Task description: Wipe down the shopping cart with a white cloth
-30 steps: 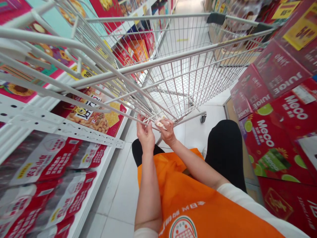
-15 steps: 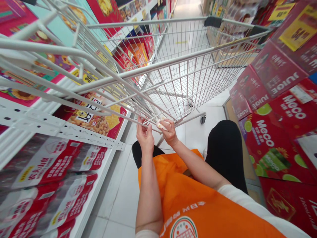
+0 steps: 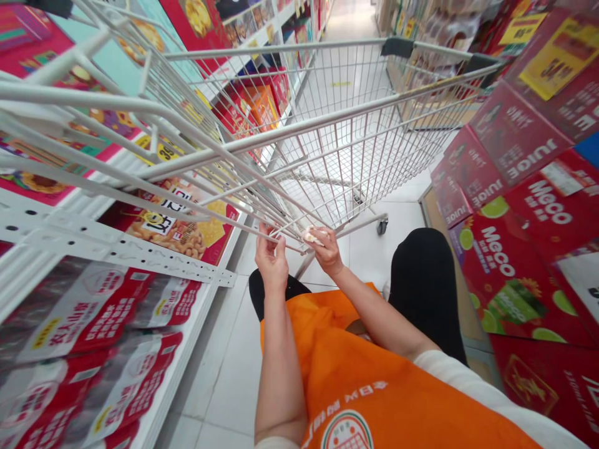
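Note:
A grey wire shopping cart (image 3: pixel 299 128) stands in front of me. My left hand (image 3: pixel 272 265) is closed round a thin bar at the cart's lower near end, thumb on one side and fingertips on the other. Beside it on the right, my right hand (image 3: pixel 328 252) pinches a crumpled whitish cloth (image 3: pixel 314 235) with brownish patches. The cloth lies against the lower wires near the corner of the basket. Part of it is hidden by my fingers.
Shelves on the left hold wrapped packs of bottles (image 3: pixel 88 312) and a snack box (image 3: pixel 180 221). Stacked drink cartons (image 3: pixel 519 268) stand close on the right. A cart wheel (image 3: pixel 382 226) rests on the tiled floor (image 3: pixel 234 368). My knee (image 3: pixel 425 280) is beside the cartons.
My right hand has shifted slightly to the right along the wires with the cloth. The left hand stays on its bar. The view has moved a little.

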Demonstrator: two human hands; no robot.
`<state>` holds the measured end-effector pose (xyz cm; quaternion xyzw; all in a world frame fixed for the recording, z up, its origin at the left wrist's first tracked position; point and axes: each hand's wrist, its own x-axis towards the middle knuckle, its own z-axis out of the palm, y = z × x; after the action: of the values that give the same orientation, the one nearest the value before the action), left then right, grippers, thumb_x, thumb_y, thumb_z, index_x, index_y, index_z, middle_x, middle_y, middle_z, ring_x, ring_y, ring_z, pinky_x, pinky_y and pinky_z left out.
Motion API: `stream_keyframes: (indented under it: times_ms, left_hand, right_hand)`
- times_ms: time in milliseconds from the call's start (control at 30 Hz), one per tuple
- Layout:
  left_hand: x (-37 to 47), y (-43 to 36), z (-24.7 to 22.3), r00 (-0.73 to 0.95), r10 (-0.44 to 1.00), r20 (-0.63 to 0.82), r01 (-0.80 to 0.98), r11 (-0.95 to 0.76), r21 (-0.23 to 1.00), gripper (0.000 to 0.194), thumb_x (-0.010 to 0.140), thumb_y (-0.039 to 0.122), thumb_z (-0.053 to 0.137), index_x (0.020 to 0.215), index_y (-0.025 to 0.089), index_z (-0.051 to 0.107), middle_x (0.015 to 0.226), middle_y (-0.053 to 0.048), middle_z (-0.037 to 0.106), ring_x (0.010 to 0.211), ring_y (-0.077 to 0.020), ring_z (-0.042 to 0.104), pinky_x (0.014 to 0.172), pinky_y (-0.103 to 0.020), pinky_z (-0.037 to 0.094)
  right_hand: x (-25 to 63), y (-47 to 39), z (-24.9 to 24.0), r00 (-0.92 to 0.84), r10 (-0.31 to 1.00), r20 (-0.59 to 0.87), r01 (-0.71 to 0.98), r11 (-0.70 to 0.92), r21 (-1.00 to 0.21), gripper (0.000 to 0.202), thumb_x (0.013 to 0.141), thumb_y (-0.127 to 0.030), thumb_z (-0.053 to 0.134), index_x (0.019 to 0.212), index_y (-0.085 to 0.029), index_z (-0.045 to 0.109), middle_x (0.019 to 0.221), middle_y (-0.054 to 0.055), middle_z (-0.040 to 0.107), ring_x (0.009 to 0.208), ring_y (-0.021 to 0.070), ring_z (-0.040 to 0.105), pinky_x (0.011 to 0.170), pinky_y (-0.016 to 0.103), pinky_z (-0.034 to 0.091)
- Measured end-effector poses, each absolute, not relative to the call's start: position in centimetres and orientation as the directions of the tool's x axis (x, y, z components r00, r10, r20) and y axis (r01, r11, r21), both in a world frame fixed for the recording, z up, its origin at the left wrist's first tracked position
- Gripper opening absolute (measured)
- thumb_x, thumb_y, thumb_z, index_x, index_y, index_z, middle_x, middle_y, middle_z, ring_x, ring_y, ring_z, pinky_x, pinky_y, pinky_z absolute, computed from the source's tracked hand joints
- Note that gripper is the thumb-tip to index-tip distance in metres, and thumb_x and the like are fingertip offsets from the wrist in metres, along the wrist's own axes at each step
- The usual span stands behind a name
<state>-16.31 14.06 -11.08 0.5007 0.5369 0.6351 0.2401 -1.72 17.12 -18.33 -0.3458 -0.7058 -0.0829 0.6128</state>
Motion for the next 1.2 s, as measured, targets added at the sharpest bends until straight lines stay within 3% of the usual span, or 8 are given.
stream_keyframes:
  times_ms: [167, 367, 533, 633, 833, 1067, 1200]
  left_hand:
    - [-16.2, 14.0, -11.2, -0.379, 0.845, 0.378, 0.238, -0.305, 0.922, 0.081, 0.086, 0.061, 0.071, 0.155, 0.028, 0.045, 0.146, -0.016, 0.059, 0.124, -0.024, 0.068, 0.106, -0.036, 0.054]
    - [-16.6, 14.0, -11.3, -0.368, 0.856, 0.364, 0.221, -0.299, 0.928, 0.08, 0.084, 0.06, 0.073, 0.153, 0.027, 0.049, 0.145, -0.016, 0.06, 0.122, -0.0239, 0.068, 0.105, -0.035, 0.055]
    - [-16.4, 14.1, -11.3, -0.387, 0.842, 0.375, 0.217, -0.313, 0.925, 0.077, 0.085, 0.059, 0.074, 0.151, 0.027, 0.051, 0.145, -0.016, 0.06, 0.124, -0.0242, 0.067, 0.106, -0.035, 0.054]
    - [-16.3, 14.1, -11.4, -0.397, 0.84, 0.37, 0.21, -0.31, 0.927, 0.078, 0.083, 0.059, 0.075, 0.15, 0.026, 0.052, 0.144, -0.016, 0.061, 0.12, -0.0231, 0.069, 0.106, -0.034, 0.054]
    - [-16.5, 14.1, -11.4, -0.386, 0.842, 0.377, 0.232, -0.307, 0.923, 0.083, 0.082, 0.062, 0.075, 0.152, 0.024, 0.051, 0.141, -0.017, 0.062, 0.123, -0.0244, 0.067, 0.106, -0.035, 0.054]
    - [-16.5, 13.9, -11.2, -0.376, 0.848, 0.373, 0.246, -0.296, 0.923, 0.078, 0.085, 0.06, 0.073, 0.152, 0.027, 0.051, 0.145, -0.015, 0.061, 0.123, -0.0236, 0.068, 0.108, -0.036, 0.053]
    - [-16.5, 13.9, -11.2, -0.376, 0.851, 0.368, 0.233, -0.298, 0.926, 0.082, 0.084, 0.062, 0.074, 0.153, 0.026, 0.049, 0.141, -0.016, 0.062, 0.121, -0.024, 0.069, 0.106, -0.035, 0.054]
  right_hand:
    - [-2.3, 17.8, -17.2, -0.037, 0.415, 0.909, 0.608, 0.731, -0.309, 0.022, 0.096, -0.017, 0.062, 0.105, -0.028, 0.078, 0.12, 0.008, 0.077, 0.127, 0.0239, 0.061, 0.101, 0.048, 0.06]
    - [-1.5, 17.4, -19.3, -0.027, 0.528, 0.849, 0.608, 0.683, -0.405, 0.025, 0.096, -0.011, 0.06, 0.103, -0.025, 0.079, 0.112, 0.01, 0.079, 0.116, 0.0229, 0.064, 0.096, 0.045, 0.061]
    - [-0.9, 17.4, -17.9, -0.043, 0.454, 0.89, 0.637, 0.699, -0.326, 0.026, 0.097, -0.013, 0.058, 0.102, -0.028, 0.079, 0.117, 0.007, 0.078, 0.121, 0.0234, 0.064, 0.098, 0.047, 0.061]
    - [-1.3, 17.8, -17.3, -0.059, 0.499, 0.865, 0.613, 0.702, -0.363, 0.022, 0.095, -0.016, 0.063, 0.105, -0.029, 0.078, 0.124, 0.007, 0.076, 0.127, 0.0245, 0.061, 0.106, 0.051, 0.057]
    - [-0.8, 17.0, -19.2, 0.017, 0.522, 0.853, 0.64, 0.649, -0.41, 0.03, 0.096, -0.009, 0.056, 0.101, -0.025, 0.08, 0.108, 0.009, 0.079, 0.109, 0.0226, 0.063, 0.089, 0.042, 0.062]
    - [-1.7, 17.4, -18.4, -0.023, 0.576, 0.817, 0.595, 0.665, -0.451, 0.028, 0.096, -0.016, 0.061, 0.11, -0.031, 0.079, 0.123, 0.007, 0.075, 0.121, 0.0252, 0.061, 0.104, 0.049, 0.056]
    - [-2.1, 16.9, -19.4, 0.038, 0.616, 0.787, 0.643, 0.588, -0.491, 0.031, 0.095, -0.009, 0.056, 0.099, -0.027, 0.081, 0.113, 0.009, 0.077, 0.113, 0.0237, 0.063, 0.097, 0.045, 0.059]
